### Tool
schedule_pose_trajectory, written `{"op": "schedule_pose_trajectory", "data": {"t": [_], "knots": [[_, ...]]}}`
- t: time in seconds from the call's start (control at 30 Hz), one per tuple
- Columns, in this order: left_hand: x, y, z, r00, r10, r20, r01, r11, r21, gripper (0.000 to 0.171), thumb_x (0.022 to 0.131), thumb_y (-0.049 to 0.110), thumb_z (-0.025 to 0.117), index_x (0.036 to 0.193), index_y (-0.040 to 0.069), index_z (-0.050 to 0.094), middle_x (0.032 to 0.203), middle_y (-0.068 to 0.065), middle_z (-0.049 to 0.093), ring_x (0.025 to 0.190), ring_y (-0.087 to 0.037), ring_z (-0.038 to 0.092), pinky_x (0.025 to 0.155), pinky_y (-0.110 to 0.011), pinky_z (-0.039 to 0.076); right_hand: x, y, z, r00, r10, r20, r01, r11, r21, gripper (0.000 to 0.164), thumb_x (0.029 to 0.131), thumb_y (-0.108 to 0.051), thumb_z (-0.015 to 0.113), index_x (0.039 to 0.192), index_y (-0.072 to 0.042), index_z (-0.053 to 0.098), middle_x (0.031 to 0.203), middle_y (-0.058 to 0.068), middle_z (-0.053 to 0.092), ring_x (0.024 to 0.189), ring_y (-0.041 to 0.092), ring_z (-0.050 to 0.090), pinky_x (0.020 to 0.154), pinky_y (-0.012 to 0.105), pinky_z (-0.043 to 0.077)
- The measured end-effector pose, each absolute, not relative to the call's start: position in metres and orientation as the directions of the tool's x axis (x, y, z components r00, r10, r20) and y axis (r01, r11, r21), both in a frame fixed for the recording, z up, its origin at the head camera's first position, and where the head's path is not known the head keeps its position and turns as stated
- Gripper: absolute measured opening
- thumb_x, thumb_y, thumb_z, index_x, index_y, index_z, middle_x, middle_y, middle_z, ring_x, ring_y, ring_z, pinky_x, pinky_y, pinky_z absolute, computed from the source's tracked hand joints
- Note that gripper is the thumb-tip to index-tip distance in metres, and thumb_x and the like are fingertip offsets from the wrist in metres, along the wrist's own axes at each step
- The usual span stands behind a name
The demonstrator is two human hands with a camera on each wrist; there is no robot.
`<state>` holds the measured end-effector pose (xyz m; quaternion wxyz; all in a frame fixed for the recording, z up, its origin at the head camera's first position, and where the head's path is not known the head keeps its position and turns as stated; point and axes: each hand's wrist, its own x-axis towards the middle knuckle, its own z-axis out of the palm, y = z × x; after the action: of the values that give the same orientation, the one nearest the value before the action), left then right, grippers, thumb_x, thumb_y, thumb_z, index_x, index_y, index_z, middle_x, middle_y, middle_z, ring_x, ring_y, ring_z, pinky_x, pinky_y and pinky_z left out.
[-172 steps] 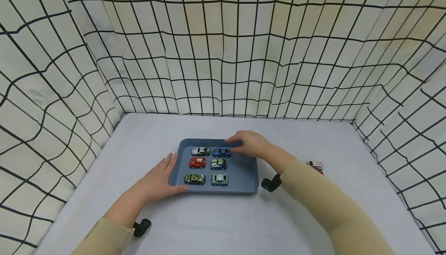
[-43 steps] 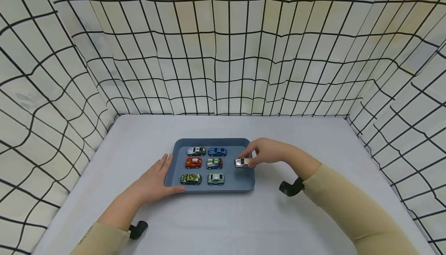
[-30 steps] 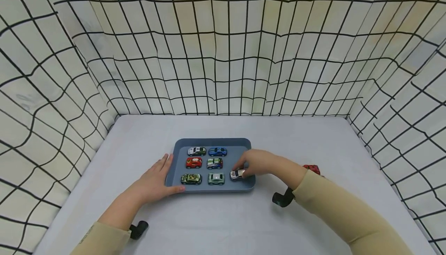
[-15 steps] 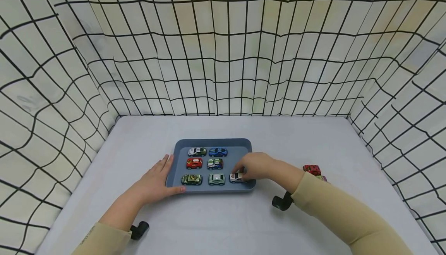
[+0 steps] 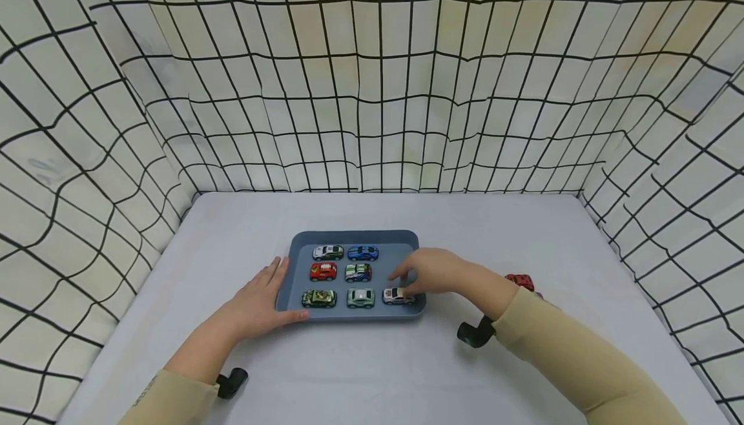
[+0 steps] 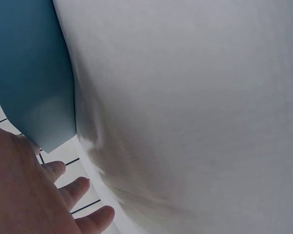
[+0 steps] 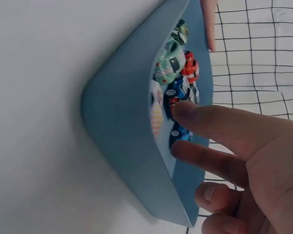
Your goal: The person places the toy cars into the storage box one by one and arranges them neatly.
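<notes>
My left hand (image 5: 256, 309) rests along the left side of the blue-grey tray (image 5: 398, 254), fingers straight and thumb at the front rim. In the left wrist view its fingers (image 6: 75, 187) lie beside the tray's outer wall. My right hand (image 5: 436, 272) hovers over the tray's right end. Right beneath its fingertips, in the front right corner, stands a white toy car (image 5: 396, 296). The right wrist view shows the thumb and forefinger (image 7: 219, 163) spread, with nothing between them. To the left stand a pale green toy car (image 5: 361, 298) and a camouflage toy car (image 5: 318, 298).
Farther back in the tray are a red toy car (image 5: 323, 271), a white-green-blue one (image 5: 358, 273), a white-and-black one (image 5: 328, 252) and a blue one (image 5: 363, 252). Another red toy car (image 5: 519, 280) lies on the white table, partly behind the right forearm. Black netting surrounds the table.
The right hand brought the white toy car into the tray, set it in the front right corner, let go and rose slightly. The left hand has stayed at the tray's left side.
</notes>
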<state>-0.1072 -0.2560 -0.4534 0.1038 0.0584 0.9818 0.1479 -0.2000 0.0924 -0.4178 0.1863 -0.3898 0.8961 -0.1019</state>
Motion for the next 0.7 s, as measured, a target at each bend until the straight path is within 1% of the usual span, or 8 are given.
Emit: {"op": "schedule_pose_trajectory", "data": {"t": [0.1,0.27,0.37,0.4,0.5,0.63,0.7], "knots": [[-0.107,-0.256,-0.453,-0.972,0.147,-0.186,0.086,0.95,0.3,0.126,0.075,0.079,0.063,0.158,-0.001,0.011,0.162,-0.027,0.013,0.144,-0.051,0.019,0.109,-0.068,0.025,-0.202,0.097,-0.414,-0.64,-0.731,-0.238,-0.641,0.678,-0.359,0.038,0.086,-0.03,0.079,0.123,-0.027,0.072,0.105,-0.01,0.07,0.102,0.011,0.062,0.086,0.033,0.052],[-0.107,-0.255,-0.452,-0.971,0.15,-0.186,0.088,0.948,0.305,0.127,0.075,0.079,0.063,0.157,-0.002,0.012,0.161,-0.027,0.013,0.144,-0.051,0.019,0.11,-0.068,0.025,-0.204,0.109,-0.407,-0.662,-0.717,-0.219,-0.599,0.682,-0.42,0.039,0.086,-0.029,0.079,0.124,-0.025,0.072,0.11,-0.004,0.069,0.099,0.019,0.062,0.082,0.035,0.051],[-0.107,-0.255,-0.452,-0.971,0.153,-0.186,0.091,0.948,0.306,0.126,0.075,0.079,0.063,0.157,-0.002,0.011,0.161,-0.027,0.013,0.144,-0.051,0.019,0.11,-0.068,0.025,-0.206,0.118,-0.406,-0.67,-0.713,-0.207,-0.596,0.683,-0.422,0.039,0.087,-0.031,0.078,0.125,-0.024,0.072,0.114,-0.003,0.069,0.098,0.022,0.062,0.081,0.035,0.051],[-0.107,-0.255,-0.452,-0.97,0.154,-0.187,0.091,0.948,0.305,0.126,0.075,0.079,0.063,0.157,-0.002,0.011,0.161,-0.027,0.013,0.144,-0.051,0.019,0.11,-0.068,0.025,-0.206,0.122,-0.406,-0.672,-0.712,-0.203,-0.598,0.684,-0.418,0.039,0.087,-0.031,0.078,0.125,-0.024,0.072,0.114,-0.003,0.069,0.098,0.022,0.062,0.081,0.035,0.051],[-0.107,-0.256,-0.453,-0.97,0.154,-0.189,0.091,0.948,0.305,0.126,0.075,0.079,0.063,0.158,-0.002,0.011,0.161,-0.027,0.013,0.144,-0.051,0.019,0.11,-0.068,0.025,-0.209,0.134,-0.405,-0.688,-0.699,-0.197,-0.593,0.698,-0.402,0.039,0.087,-0.032,0.078,0.125,-0.025,0.072,0.111,-0.004,0.069,0.092,0.018,0.06,0.077,0.032,0.051],[-0.108,-0.256,-0.454,-0.969,0.156,-0.19,0.093,0.949,0.303,0.128,0.074,0.081,0.062,0.158,-0.001,0.01,0.162,-0.027,0.012,0.144,-0.051,0.019,0.11,-0.068,0.025,-0.213,0.154,-0.401,-0.715,-0.672,-0.195,-0.567,0.72,-0.401,0.039,0.087,-0.029,0.078,0.125,-0.024,0.072,0.11,-0.002,0.069,0.082,0.014,0.055,0.07,0.03,0.049],[-0.108,-0.256,-0.454,-0.969,0.155,-0.189,0.093,0.949,0.302,0.129,0.073,0.082,0.061,0.158,-0.001,0.01,0.162,-0.027,0.012,0.144,-0.051,0.019,0.11,-0.068,0.025,-0.214,0.165,-0.399,-0.73,-0.655,-0.196,-0.547,0.731,-0.408,0.04,0.086,-0.027,0.079,0.125,-0.023,0.072,0.111,0.001,0.069,0.081,0.014,0.054,0.068,0.03,0.049]]}}
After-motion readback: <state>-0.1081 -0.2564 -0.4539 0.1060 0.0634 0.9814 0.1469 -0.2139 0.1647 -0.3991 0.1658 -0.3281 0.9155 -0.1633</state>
